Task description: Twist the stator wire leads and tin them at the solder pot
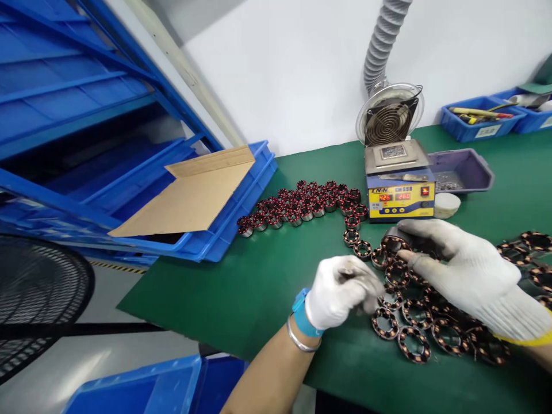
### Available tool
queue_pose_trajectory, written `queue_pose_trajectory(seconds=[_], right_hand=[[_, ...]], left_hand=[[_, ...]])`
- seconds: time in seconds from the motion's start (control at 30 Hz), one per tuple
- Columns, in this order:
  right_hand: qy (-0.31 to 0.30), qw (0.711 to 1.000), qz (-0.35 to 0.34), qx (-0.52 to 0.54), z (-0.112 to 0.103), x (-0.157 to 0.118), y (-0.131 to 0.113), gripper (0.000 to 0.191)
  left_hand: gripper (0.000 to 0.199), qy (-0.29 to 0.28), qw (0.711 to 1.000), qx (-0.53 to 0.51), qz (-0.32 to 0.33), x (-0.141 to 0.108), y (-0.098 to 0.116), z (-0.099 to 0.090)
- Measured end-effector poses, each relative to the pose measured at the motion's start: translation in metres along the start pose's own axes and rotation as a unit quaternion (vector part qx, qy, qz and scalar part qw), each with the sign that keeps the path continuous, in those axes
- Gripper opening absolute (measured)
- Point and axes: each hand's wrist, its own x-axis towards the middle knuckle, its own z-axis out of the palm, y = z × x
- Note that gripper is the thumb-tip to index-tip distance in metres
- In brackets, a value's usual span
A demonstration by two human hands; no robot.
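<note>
My right hand (461,264), in a white knitted glove, grips a ring-shaped motor stator (393,242) with copper windings between thumb and fingers. It is just above other stators that lie on the green table. To its left is my left hand (342,290), gloved, with a blue band and a silver bangle at the wrist. Its fingers are curled together and slightly blurred; whatever they hold, if anything, is hidden. Below both hands several copper-wound stators (414,345) lie side by side. Farther back stands a cluster of stators with red windings (306,213).
A yellow-blue solder pot (401,195) with a fan and a grey hose (382,46) stands behind my hands. Beside it are a purple tray (483,172) and a white round pad (447,205). Blue crates with cardboard (194,201) border the left; a black fan (38,305) is nearer.
</note>
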Motion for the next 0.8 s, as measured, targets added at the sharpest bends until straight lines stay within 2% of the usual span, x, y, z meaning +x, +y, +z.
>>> queue_pose_trajectory(seconds=[0.13, 0.17, 0.23, 0.3, 0.4, 0.47, 0.53, 0.6, 0.67, 0.73, 0.8], right_hand=[[0.001, 1.0, 0.015, 0.024, 0.001, 0.0, 0.003, 0.047], [-0.003, 0.999, 0.01, 0.033, 0.003, -0.001, 0.003, 0.047], [-0.014, 0.999, -0.005, 0.051, 0.007, -0.005, 0.002, 0.045], [-0.029, 0.998, -0.012, 0.059, 0.011, -0.008, 0.0, 0.042], [-0.038, 0.998, -0.006, 0.058, 0.012, -0.008, -0.002, 0.039], [-0.03, 0.998, 0.017, 0.05, 0.008, -0.005, -0.003, 0.042], [-0.019, 0.998, 0.05, 0.035, 0.003, -0.002, -0.004, 0.047], [-0.019, 0.997, 0.066, 0.025, 0.0, 0.0, -0.006, 0.049], [-0.027, 0.998, 0.058, 0.027, -0.001, -0.001, -0.008, 0.047], [-0.041, 0.998, 0.039, 0.038, 0.001, -0.002, -0.011, 0.045], [-0.051, 0.997, 0.024, 0.045, 0.003, -0.005, -0.011, 0.043]], left_hand=[[0.032, 0.145, 0.985, -0.047, 0.074, 0.004, -0.001, -0.006], [0.038, 0.162, 0.982, -0.04, 0.083, 0.007, -0.003, -0.005], [0.043, 0.148, 0.986, -0.001, 0.077, 0.01, -0.007, 0.001], [0.035, 0.131, 0.985, 0.085, 0.071, 0.009, -0.009, 0.009], [0.023, 0.125, 0.968, 0.184, 0.115, 0.002, -0.012, 0.014], [0.021, 0.151, 0.964, 0.146, 0.165, -0.002, -0.012, 0.013], [0.025, 0.214, 0.951, 0.082, 0.208, -0.004, -0.011, 0.008], [0.032, 0.262, 0.937, 0.064, 0.221, -0.002, -0.009, 0.006], [0.032, 0.253, 0.944, 0.094, 0.192, 0.001, -0.008, 0.006], [0.027, 0.209, 0.955, 0.152, 0.149, 0.003, -0.009, 0.008], [0.022, 0.18, 0.954, 0.194, 0.144, 0.003, -0.011, 0.011]])
